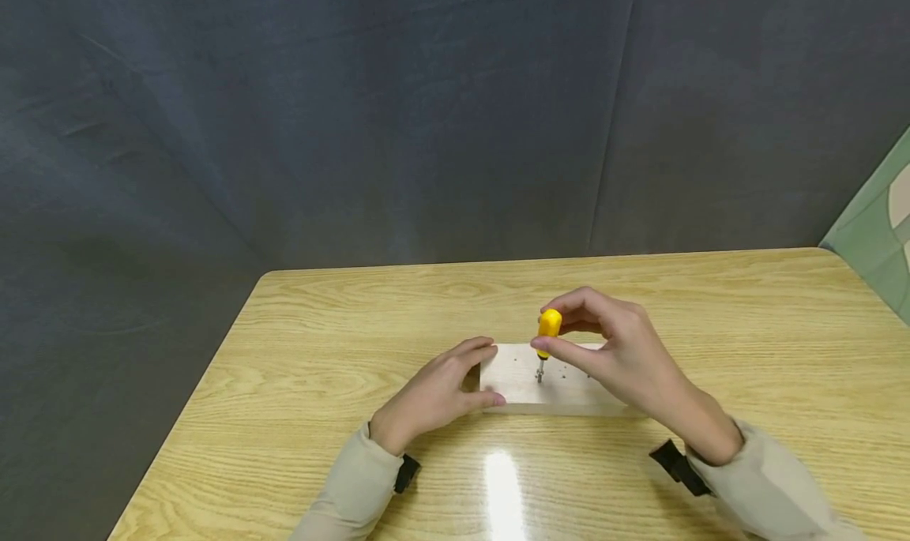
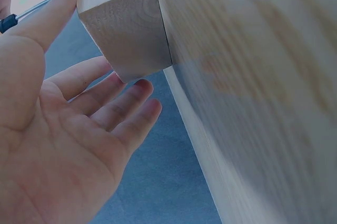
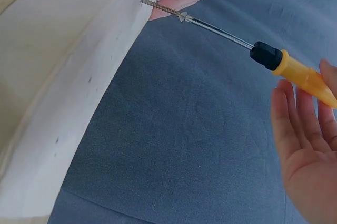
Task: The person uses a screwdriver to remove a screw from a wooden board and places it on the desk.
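From my post, I watch the wooden block (image 1: 512, 383) on the bench (image 1: 334, 351), between four and five o'clock from the middle of my head view. At its nine o'clock end, the left hand (image 1: 446, 387) grips it, thumb at the near corner and fingers reaching round to the far one; the left wrist view shows those fingers spread.

At the block's two o'clock, the right hand (image 1: 624, 345) pinches the yellow handle of a screwdriver (image 1: 548, 321) between thumb and fingers. I see the shaft running down to a screw (image 3: 162, 8), the bit meeting its head, driver and screw roughly in line. The screw's tip meets the block's face, most of its thread showing; I cannot tell how deep it sits. Small holes (image 3: 57, 140) mark the block, some toward three o'clock of the screw.

Pale sleeves (image 1: 355, 474) come in from seven and four o'clock, and dark cloth (image 1: 426, 130) hangs at twelve, beyond the bench.
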`<action>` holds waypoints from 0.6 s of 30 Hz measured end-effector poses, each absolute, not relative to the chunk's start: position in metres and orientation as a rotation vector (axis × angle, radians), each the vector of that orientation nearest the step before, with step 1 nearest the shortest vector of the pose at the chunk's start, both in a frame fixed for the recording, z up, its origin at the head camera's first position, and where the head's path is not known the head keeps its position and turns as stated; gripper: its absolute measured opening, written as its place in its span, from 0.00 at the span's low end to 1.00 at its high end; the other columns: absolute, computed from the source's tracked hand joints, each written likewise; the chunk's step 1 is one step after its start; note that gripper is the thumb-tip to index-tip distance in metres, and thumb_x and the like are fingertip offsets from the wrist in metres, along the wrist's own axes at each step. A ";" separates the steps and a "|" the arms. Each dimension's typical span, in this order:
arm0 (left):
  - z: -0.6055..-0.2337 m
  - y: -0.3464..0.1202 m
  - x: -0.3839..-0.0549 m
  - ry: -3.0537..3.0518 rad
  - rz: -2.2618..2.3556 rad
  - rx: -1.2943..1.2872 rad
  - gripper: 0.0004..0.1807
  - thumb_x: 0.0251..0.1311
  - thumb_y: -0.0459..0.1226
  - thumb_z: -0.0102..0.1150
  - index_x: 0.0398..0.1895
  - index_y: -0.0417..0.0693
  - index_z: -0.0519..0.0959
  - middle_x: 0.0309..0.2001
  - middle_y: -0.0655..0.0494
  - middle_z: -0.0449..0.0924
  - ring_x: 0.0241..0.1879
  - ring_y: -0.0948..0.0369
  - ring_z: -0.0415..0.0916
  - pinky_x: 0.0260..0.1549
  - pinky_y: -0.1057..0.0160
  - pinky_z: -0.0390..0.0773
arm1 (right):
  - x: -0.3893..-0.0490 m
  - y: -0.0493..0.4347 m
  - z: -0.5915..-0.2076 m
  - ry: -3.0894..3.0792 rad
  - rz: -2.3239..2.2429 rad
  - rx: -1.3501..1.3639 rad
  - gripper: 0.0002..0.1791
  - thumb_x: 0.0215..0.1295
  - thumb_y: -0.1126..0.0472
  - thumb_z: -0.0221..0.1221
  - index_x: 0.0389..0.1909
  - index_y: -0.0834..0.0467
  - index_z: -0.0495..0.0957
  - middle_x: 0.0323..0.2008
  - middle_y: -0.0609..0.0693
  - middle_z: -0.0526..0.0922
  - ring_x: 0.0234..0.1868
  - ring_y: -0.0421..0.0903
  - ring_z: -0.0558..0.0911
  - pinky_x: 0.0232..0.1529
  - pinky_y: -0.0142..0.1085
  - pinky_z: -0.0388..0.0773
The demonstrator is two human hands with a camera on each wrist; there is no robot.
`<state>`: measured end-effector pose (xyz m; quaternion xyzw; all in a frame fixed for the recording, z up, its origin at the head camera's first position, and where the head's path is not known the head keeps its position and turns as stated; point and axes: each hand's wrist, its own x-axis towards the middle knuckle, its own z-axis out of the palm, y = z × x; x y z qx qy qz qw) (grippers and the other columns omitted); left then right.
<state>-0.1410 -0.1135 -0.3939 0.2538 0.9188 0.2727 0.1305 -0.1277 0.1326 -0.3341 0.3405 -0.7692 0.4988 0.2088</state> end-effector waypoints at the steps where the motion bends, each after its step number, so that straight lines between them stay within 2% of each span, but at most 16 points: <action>1: -0.394 -0.113 -0.141 2.670 0.791 0.739 0.42 0.61 0.58 0.60 0.74 0.49 0.64 0.76 0.57 0.58 0.75 0.57 0.58 0.73 0.53 0.64 | -0.128 0.132 -0.334 -2.147 1.388 0.942 0.23 0.42 0.78 0.74 0.40 0.59 0.81 0.34 0.50 0.86 0.35 0.34 0.85 0.40 0.26 0.84; 13: -0.394 -0.114 -0.140 2.661 0.794 0.741 0.42 0.61 0.58 0.60 0.74 0.50 0.64 0.77 0.58 0.58 0.75 0.57 0.58 0.73 0.53 0.64 | -0.129 0.130 -0.340 -2.086 1.359 0.955 0.25 0.38 0.76 0.76 0.41 0.61 0.81 0.32 0.51 0.86 0.33 0.33 0.85 0.37 0.24 0.84; 18: -0.394 -0.114 -0.140 2.661 0.792 0.742 0.42 0.61 0.59 0.60 0.74 0.50 0.64 0.77 0.58 0.58 0.75 0.57 0.58 0.73 0.53 0.64 | -0.128 0.130 -0.339 -2.111 1.403 0.937 0.24 0.38 0.78 0.75 0.38 0.60 0.82 0.32 0.51 0.87 0.33 0.33 0.85 0.36 0.26 0.84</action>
